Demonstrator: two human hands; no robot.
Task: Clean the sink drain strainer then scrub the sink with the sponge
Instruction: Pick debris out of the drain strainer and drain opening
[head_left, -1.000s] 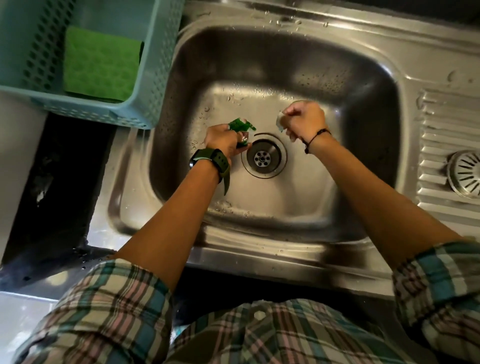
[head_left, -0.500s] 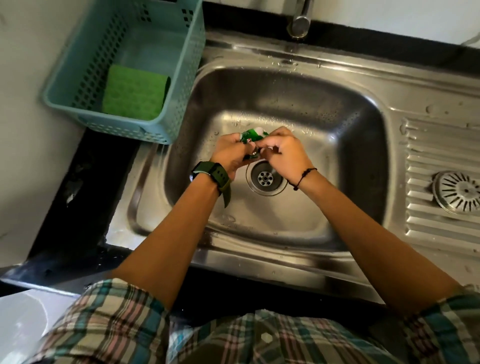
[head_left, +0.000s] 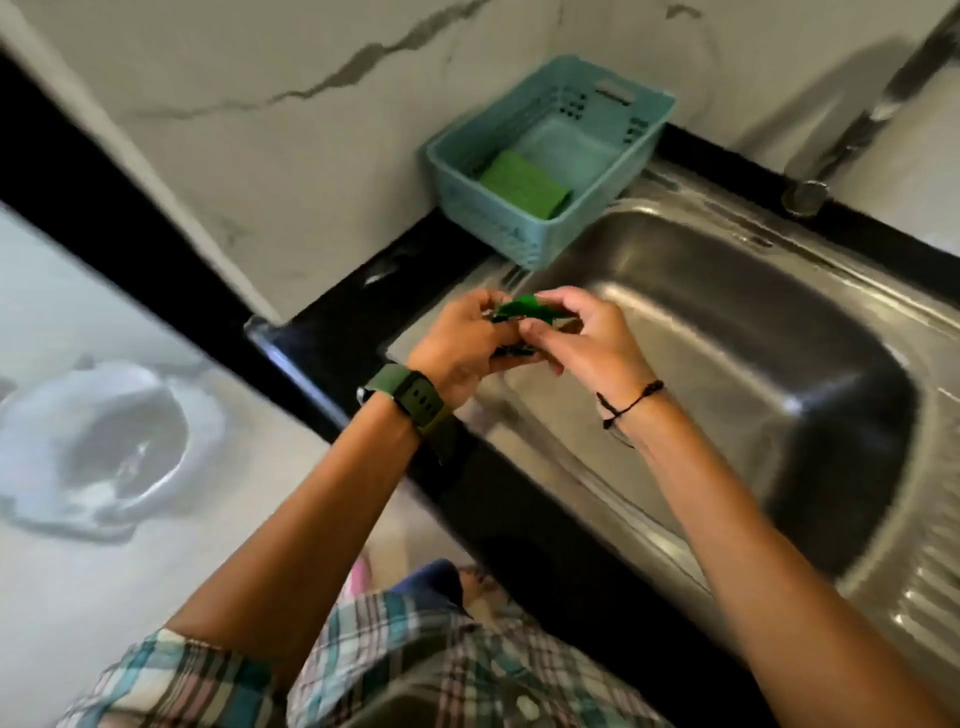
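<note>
While both hands meet above the near left corner of the steel sink (head_left: 727, 332), the left hand (head_left: 462, 343) and right hand (head_left: 582, 332) pinch a crumpled green scrap (head_left: 519, 312) between their fingertips; motion blur hides what it is. Beyond the hands, a flat green sponge (head_left: 522, 189) lies in the teal basket (head_left: 478, 218) at the sink's far corner. No strainer can be made out.
</note>
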